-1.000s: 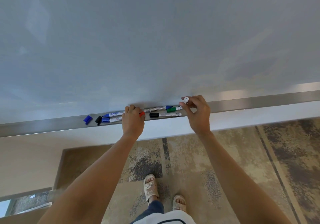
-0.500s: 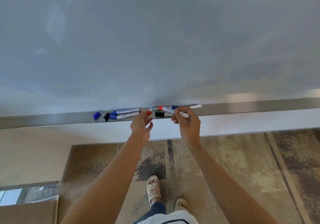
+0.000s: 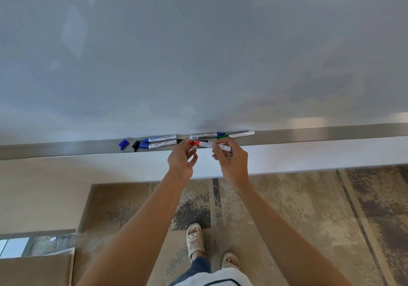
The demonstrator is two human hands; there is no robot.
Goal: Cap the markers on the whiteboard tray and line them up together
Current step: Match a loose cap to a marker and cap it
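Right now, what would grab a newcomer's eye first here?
Two hands meet at the middle of the metal whiteboard tray: the left hand pinches a red cap, the right hand grips the red marker it belongs to. Left of them, a loose blue cap lies on the tray.

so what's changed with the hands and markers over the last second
The right hand has lifted the red marker off the tray and holds it level just in front. The left hand has come off the tray pinching the red cap, now almost at the marker's tip, not yet on. The other markers, the loose blue cap and black cap stayed put.
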